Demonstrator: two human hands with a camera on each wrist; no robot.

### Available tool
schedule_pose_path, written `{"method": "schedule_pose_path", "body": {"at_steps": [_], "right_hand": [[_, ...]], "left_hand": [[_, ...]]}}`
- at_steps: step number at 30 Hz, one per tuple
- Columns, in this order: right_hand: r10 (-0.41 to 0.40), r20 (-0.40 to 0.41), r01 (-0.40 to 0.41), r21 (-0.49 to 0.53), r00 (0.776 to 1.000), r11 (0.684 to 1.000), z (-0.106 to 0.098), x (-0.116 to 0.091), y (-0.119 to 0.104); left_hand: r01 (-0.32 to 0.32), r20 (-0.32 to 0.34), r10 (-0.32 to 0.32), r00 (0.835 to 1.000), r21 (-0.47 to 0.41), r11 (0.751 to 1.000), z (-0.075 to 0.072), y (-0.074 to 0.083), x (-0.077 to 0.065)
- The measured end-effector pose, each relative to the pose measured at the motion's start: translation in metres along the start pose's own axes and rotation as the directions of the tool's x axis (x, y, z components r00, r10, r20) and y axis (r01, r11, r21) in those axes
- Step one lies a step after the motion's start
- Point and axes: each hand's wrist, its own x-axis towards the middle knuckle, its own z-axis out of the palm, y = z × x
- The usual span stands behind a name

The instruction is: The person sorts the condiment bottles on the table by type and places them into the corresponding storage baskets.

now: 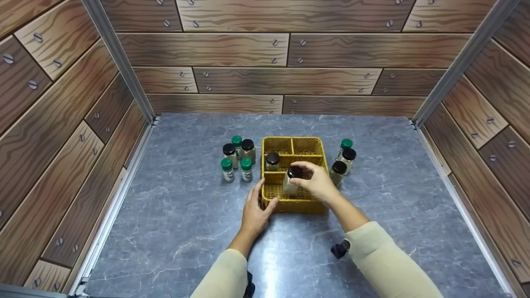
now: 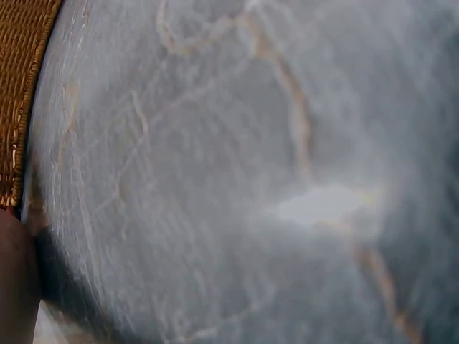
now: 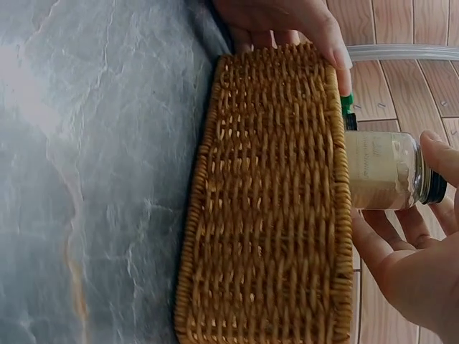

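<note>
My right hand [image 1: 316, 182] pinches a spice jar [image 1: 290, 188] by its black lid, between thumb and fingers. The jar stands upright over the front compartment of a yellow-brown woven basket [image 1: 304, 207]. Pale contents show through its clear side in the right wrist view, where its lower end is hidden behind the basket wall. At the front left corner, my left hand [image 1: 254, 211] holds the basket, thumb at the front rim and fingers along the left side. Another black-lidded jar [image 1: 272, 162] sits in the left middle compartment.
Left of the basket stand several jars, black-lidded ones [image 1: 229, 153] and green-capped ones [image 1: 246, 169]. To its right are a green-capped jar [image 1: 346, 145] and two black-lidded jars [image 1: 348, 159], close to my right wrist. Wood-patterned walls [image 1: 232, 49] enclose the grey marbled table [image 1: 174, 215].
</note>
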Motion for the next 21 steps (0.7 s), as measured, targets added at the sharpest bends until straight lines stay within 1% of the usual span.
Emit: {"method": "schedule_pose_path", "body": {"at_steps": [5, 13, 17, 21], "right_hand": [[-0.014, -0.006, 0.014, 0.001, 1.0, 1.0, 0.008, 0.001, 0.002], [-0.006, 0.001, 0.006, 0.01, 1.0, 1.0, 0.024, 0.002, 0.006], [0.004, 0.015, -0.005, 0.026, 1.0, 1.0, 0.032, 0.001, 0.005], [0.011, 0.014, -0.011, 0.039, 1.0, 0.999, 0.039, 0.002, 0.003]], "left_hand": [[-0.002, -0.003, 0.002, 1.0, 0.003, 1.0, 0.0, 0.0, 0.0], [0.007, 0.003, -0.007, 1.0, 0.0, 1.0, -0.001, 0.001, -0.001], [0.005, -0.004, -0.005, 1.0, 0.019, 1.0, -0.001, -0.001, -0.001], [0.009, 0.001, -0.009, 1.0, 0.018, 1.0, 0.0, -0.001, -0.001]]}}
